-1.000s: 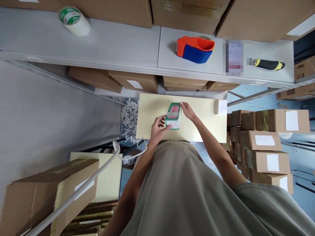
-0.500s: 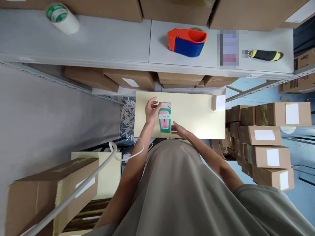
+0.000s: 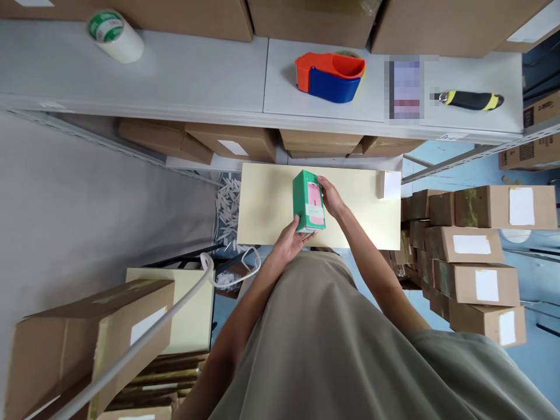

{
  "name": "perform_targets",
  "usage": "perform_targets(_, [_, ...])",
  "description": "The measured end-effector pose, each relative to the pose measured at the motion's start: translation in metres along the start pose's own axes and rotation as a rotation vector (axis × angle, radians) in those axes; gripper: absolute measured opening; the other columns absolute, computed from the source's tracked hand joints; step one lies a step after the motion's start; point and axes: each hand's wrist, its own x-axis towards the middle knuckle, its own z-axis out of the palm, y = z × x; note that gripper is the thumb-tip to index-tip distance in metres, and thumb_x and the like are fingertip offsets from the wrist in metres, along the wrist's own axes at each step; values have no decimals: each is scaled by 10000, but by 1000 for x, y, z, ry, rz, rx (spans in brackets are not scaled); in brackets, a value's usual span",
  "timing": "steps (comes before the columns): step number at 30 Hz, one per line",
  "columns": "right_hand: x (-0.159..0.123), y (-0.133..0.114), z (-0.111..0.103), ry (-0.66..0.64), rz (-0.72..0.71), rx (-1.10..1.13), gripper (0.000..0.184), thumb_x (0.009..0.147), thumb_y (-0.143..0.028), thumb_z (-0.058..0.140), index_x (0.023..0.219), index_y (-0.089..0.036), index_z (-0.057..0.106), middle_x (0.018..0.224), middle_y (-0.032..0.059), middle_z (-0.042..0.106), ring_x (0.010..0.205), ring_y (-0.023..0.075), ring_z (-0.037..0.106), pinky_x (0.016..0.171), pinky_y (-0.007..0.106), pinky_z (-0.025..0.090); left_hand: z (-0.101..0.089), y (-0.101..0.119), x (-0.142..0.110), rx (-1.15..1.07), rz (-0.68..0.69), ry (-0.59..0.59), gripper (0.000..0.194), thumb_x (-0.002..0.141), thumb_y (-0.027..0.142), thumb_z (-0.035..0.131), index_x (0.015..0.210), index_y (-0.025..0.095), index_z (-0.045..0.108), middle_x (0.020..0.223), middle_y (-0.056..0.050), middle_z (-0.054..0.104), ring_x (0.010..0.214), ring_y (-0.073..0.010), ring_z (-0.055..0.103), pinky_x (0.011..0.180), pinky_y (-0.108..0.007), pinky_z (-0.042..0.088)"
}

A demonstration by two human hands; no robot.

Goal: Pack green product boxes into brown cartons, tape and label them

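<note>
A small green carton (image 3: pixel 301 201) with a pink item pictured on its front is held over the pale yellow tabletop (image 3: pixel 262 204). My left hand (image 3: pixel 292 238) grips its near end, with the thumb on the side and fingers underneath. At the far right edge of the carton, my right hand (image 3: pixel 330 197) has its fingers closed on the side. The carton lies tilted, so its green side panel and its front both show. Parts of the fingers of both hands are hidden by it.
A white box (image 3: pixel 390 185) stands at the tabletop's right end. On the grey shelf (image 3: pixel 196 76) above lie a tape roll (image 3: pixel 116 36), an orange-and-blue tape dispenser (image 3: pixel 330 77) and a yellow-black utility knife (image 3: pixel 470 100). Cardboard boxes (image 3: pixel 476 245) are stacked at right. A white tube (image 3: pixel 144 344) crosses the lower left.
The carton has shifted right and been turned end for end. My left hand has moved from its far end to its near end; my right hand has moved up and taken hold of it.
</note>
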Motion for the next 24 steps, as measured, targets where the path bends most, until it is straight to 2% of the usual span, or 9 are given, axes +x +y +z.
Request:
perform_targets(2, [4, -9, 4, -26, -80, 25, 579, 903, -811, 680, 1189, -307, 693, 1178, 18, 729, 1068, 248, 646, 906, 372, 566, 0, 3, 4, 123, 147, 34, 683, 736, 533, 1012, 1274, 216, 736, 1350, -129, 780, 1305, -351, 721, 1142, -525, 584])
perform_targets(6, [-4, -15, 12, -13, -140, 29, 638, 935, -792, 671, 1394, -349, 656, 1315, 33, 725, 1151, 251, 664, 955, 390, 570, -8, 14, 16, 472, 480, 238, 857, 671, 431, 1042, 1420, 238, 675, 1438, -149, 702, 1273, -351, 708, 1091, -498, 600])
perform_targets(8, [-12, -12, 16, 38, -124, 21, 704, 887, -807, 724, 1414, -349, 637, 1342, 45, 717, 1169, 256, 661, 930, 376, 577, -15, 16, 20, 707, 627, 315, 890, 662, 384, 1042, 1451, 248, 653, 1462, -158, 651, 1329, -371, 662, 1130, -520, 571])
perform_targets(11, [-20, -2, 22, 106, -48, 57, 783, 765, -781, 851, 1364, -326, 636, 1277, 49, 722, 1106, 251, 659, 844, 343, 579, -25, 14, 19, 1053, 778, 336, 911, 698, 308, 1022, 1510, 261, 612, 1466, -162, 608, 1438, -391, 572, 1228, -551, 484])
perform_targets(14, [-22, 6, 28, 122, 22, 132, 742, 708, -723, 903, 1278, -321, 650, 1175, 24, 710, 1018, 223, 648, 769, 305, 548, -33, 11, 15, 1200, 799, 324, 930, 734, 252, 989, 1560, 244, 562, 1468, -182, 608, 1447, -403, 553, 1237, -567, 463])
perform_targets(18, [-19, 10, 34, 127, 60, 207, 648, 688, -675, 911, 1170, -328, 652, 1098, -6, 685, 958, 203, 620, 708, 276, 498, -42, 12, 14, 1148, 754, 363, 854, 713, 207, 961, 1490, 234, 608, 1453, -180, 650, 1404, -408, 587, 1216, -568, 474])
perform_targets(22, [-17, 8, 41, 77, 91, 199, 639, 692, -697, 908, 1154, -336, 652, 1099, -2, 693, 961, 209, 628, 740, 292, 516, -52, 19, 15, 872, 666, 358, 727, 675, 255, 958, 1341, 244, 669, 1363, -124, 719, 1303, -349, 672, 1160, -506, 529])
perform_targets(24, [-16, 6, 43, 2, 90, 170, 608, 736, -712, 880, 1168, -346, 658, 1169, 3, 709, 1027, 219, 650, 829, 323, 551, -60, 26, 14, 633, 529, 320, 634, 688, 321, 952, 1260, 247, 689, 1238, -89, 766, 1176, -301, 730, 1069, -459, 588])
